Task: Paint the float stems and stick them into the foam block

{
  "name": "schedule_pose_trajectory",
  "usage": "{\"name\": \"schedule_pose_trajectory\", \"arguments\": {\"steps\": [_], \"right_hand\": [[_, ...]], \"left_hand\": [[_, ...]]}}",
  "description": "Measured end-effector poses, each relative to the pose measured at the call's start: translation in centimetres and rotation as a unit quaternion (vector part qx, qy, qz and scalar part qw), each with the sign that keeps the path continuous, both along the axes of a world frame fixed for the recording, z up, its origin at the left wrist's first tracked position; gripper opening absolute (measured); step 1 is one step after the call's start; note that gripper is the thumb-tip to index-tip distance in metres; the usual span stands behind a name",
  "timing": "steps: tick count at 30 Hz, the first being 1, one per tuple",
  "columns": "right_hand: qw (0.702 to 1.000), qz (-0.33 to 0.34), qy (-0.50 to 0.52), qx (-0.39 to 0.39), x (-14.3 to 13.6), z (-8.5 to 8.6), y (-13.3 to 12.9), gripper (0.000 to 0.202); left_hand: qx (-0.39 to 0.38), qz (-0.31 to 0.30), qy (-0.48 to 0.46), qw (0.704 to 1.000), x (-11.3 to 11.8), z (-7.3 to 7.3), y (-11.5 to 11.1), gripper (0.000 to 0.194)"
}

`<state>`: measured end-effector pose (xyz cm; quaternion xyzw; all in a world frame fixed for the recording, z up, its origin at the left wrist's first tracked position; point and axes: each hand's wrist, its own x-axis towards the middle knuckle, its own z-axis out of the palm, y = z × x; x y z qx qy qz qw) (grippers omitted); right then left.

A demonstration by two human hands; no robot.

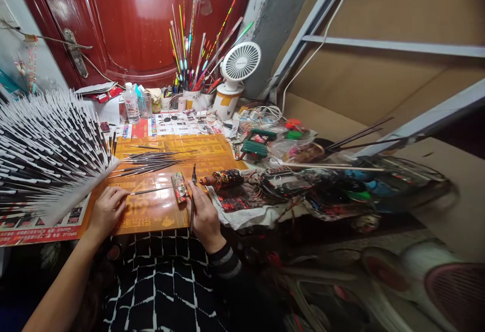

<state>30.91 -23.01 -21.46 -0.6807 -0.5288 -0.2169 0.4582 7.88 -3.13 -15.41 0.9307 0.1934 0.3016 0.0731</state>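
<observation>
My left hand (110,204) is closed in a pinch on the end of a slim fishing float (149,191), dark and tapered. The float lies nearly level above the amber sheet (151,223), its far end close to a small paint-stained block (179,188). Beside that block, my right hand (205,216) is closed around a dark pen-like tool (194,175) standing close to upright; its exact kind is not clear. Farther back on the sheet lies a loose bundle of similar dark floats (151,162).
At left, a white foam board (81,193) bristles with many white-tipped floats. Behind stand a plastic bottle (131,103), colourful floats in a pot (191,99) and a white fan (241,61). A paint-smeared bottle (226,178) and a stained cloth (246,216) crowd the right.
</observation>
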Motion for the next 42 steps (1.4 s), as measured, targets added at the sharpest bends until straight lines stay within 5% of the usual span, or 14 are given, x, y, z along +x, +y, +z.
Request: {"name": "schedule_pose_trajectory", "arguments": {"steps": [11,17,24,42], "right_hand": [[1.0,-0.01,0.003,-0.019,0.2,-0.3,-0.1,0.063],[0.998,-0.032,-0.006,0.056,-0.8,0.2,-0.7,0.056],[0.989,0.079,-0.069,0.1,-2.9,-1.2,-1.5,0.062],[0.99,0.065,-0.11,0.062,-3.4,-2.9,-1.4,0.068]], "left_hand": [[-0.009,-0.024,-0.019,1.0,0.5,0.0,-0.2,0.02],[0.005,-0.03,-0.053,0.998,1.6,-0.5,-0.8,0.018],[-0.002,-0.033,-0.084,0.996,1.5,-1.3,-0.8,0.019],[-0.017,-0.042,-0.098,0.994,1.4,-1.4,-1.0,0.016]]}}
